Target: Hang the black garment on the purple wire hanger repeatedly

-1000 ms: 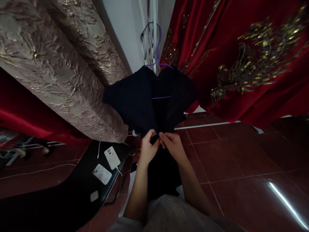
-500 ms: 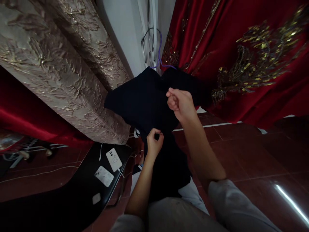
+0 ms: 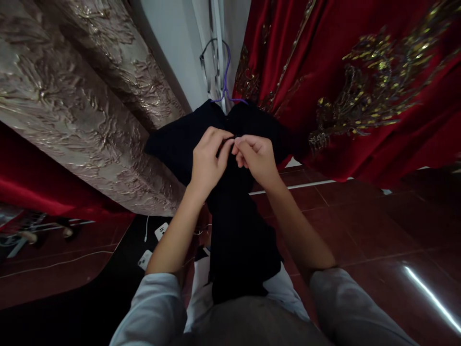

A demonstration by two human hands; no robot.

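Observation:
A dark navy garment [image 3: 173, 144] hangs in front of me on a purple hanger [image 3: 227, 72], its lower part falling towards my lap. My left hand [image 3: 209, 158] is raised before its upper front, thumb and forefinger pinched together. My right hand [image 3: 256, 156] is closed too, its fingertips meeting those of the left hand. What the fingertips pinch is too small and dark to make out; whether they grip the cloth I cannot tell.
A beige textured fabric [image 3: 108, 129] hangs on the left, red cloth with gold sequins [image 3: 378, 91] on the right. Two phones lie on a black tabletop [image 3: 101, 288], one phone [image 3: 145, 259] partly behind my left arm. A white cable [image 3: 57, 262] crosses the tiled floor [image 3: 360, 226].
My left hand has risen from the garment's lower middle to its upper front. My right hand has shifted slightly left and down, so the fingertips of both now meet.

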